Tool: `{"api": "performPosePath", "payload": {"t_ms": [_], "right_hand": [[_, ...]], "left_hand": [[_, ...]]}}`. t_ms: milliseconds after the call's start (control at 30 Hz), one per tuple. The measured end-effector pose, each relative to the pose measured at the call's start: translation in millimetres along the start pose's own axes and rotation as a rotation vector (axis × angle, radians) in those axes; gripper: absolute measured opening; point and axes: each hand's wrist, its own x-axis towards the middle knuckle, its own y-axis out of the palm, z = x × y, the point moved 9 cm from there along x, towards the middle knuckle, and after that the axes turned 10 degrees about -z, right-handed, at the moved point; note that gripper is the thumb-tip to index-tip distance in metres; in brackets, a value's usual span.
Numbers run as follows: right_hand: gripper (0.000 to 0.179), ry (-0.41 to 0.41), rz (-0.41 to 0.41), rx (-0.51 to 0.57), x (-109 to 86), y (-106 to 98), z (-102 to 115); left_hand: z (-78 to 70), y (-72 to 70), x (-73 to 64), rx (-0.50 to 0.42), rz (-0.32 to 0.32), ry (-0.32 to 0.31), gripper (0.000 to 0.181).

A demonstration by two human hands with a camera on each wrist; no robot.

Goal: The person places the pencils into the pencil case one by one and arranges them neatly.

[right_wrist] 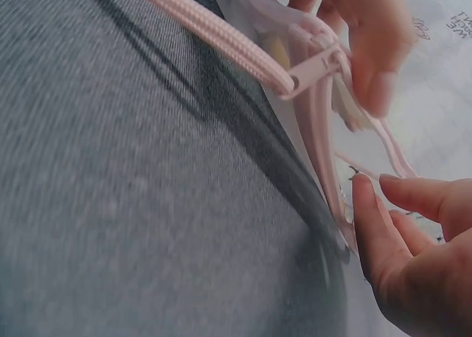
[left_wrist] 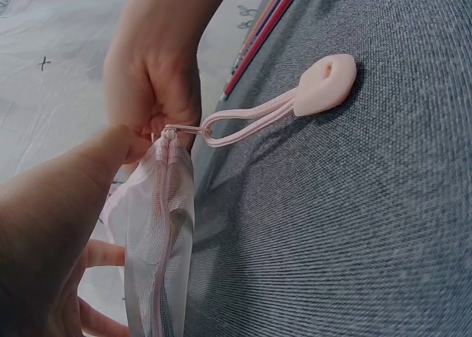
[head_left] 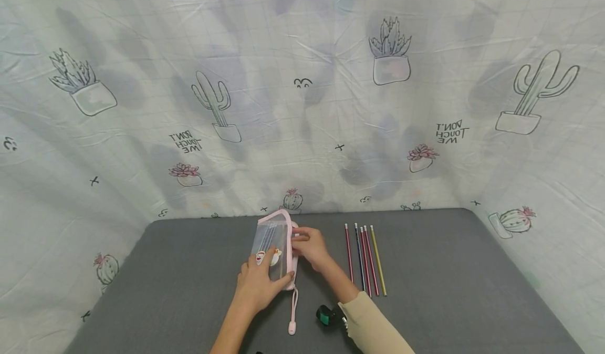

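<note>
A see-through pencil case [head_left: 264,238] with pink zipper edging lies on the grey table, its zipper side to the right. Cartoon stickers and long thin pencils show through its front. My left hand [head_left: 257,280] spreads over the front and grips the case, thumb at the near zipper end. Beside that thumb is the zipper slider [left_wrist: 171,133], with a pink cord pull [left_wrist: 324,86] hanging from it. My right hand [head_left: 309,246] holds the parted zipper edge, its thumb and fingertips [right_wrist: 363,186] at the opening. Part of these fingers is hidden behind the edging.
Several pencils [head_left: 375,259], red, dark and yellow, lie side by side to the right of the case. A small black and green object [head_left: 324,315] is by the right forearm. A printed cloth [head_left: 302,107] hangs behind the table [head_left: 439,270].
</note>
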Motion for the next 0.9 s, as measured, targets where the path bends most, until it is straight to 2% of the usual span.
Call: {"api": "performPosePath", "payload": {"t_ms": [233,900], "right_hand": [[0.039,0.022,0.025,0.057,-3.5,-12.5,-2.5],[0.036,-0.006,-0.035,0.013,-10.1,-61.6,8.7]], "left_hand": [[-1.2,-0.5,-0.2,-0.001,-0.016,0.017,0.084],[-0.4,1.8,-0.7,0.010,-0.012,0.004,0.087]]}}
